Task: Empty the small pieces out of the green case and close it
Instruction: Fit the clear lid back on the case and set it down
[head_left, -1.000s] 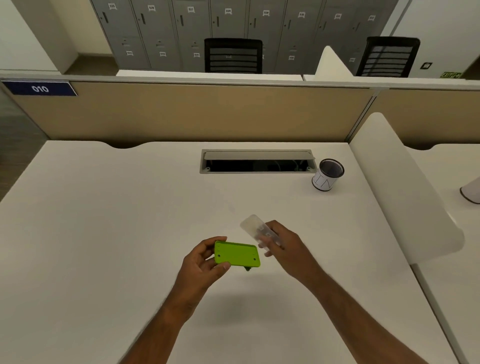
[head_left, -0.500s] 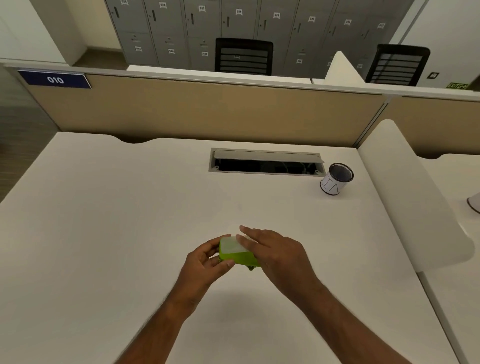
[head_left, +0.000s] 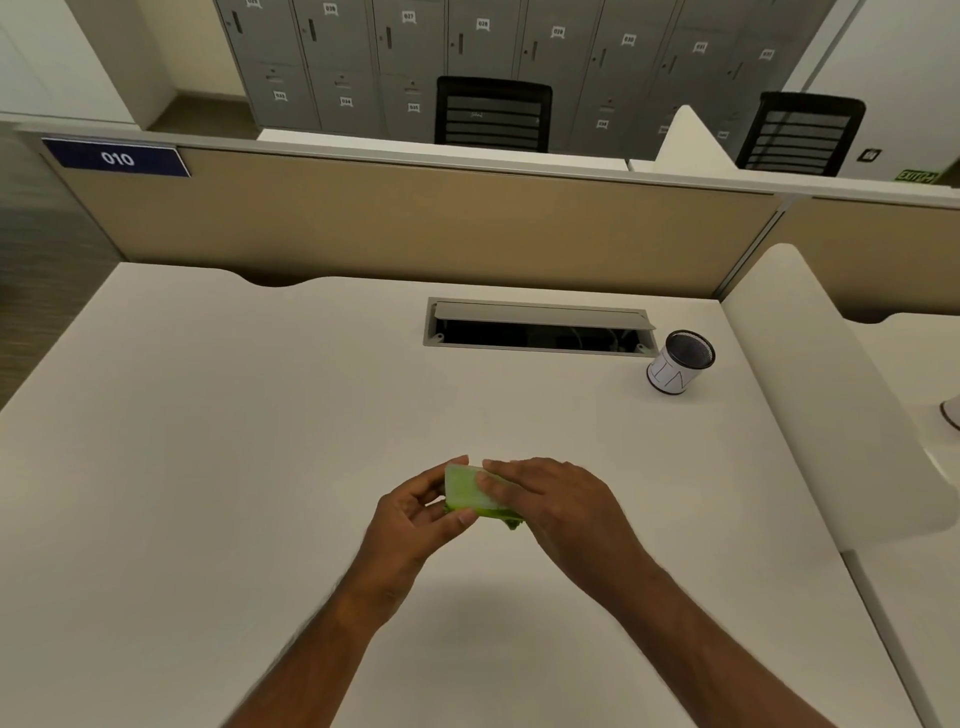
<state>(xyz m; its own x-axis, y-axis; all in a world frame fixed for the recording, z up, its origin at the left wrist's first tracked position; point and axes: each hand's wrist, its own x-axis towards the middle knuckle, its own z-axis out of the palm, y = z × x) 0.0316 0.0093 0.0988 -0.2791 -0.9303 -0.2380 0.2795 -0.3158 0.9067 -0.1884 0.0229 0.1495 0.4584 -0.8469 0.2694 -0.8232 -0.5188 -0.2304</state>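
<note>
Centrally, case: the green case (head_left: 470, 493) is a flat rectangular plastic box with rounded corners, held above the near middle of the table (head_left: 208, 467) between both hands; a frosted translucent lid covers its top, and whether it is fully shut cannot be told.
Left hand: the left hand (head_left: 415, 512) has a narrow grip on the case's left end, thumb under the near edge and fingertips curled over the far corner.
Right hand: the right hand (head_left: 558, 501) lies flat over the lid, fingers stretched leftward and pressed on the top, hiding the case's right half.
Tab: a small dark green bit sticks out below the case's near edge, beside the right hand.
Table: smooth, matte, off-white, with rounded edges.
Cable hatch (head_left: 540, 327): a grey metal rectangular slot with its flap raised, dark inside, well beyond the hands.
Cup (head_left: 680, 364): a round black mesh cup wrapped in white paper, just right of the hatch.
Divider (head_left: 415, 228): a tan fabric panel along the far edge.
</note>
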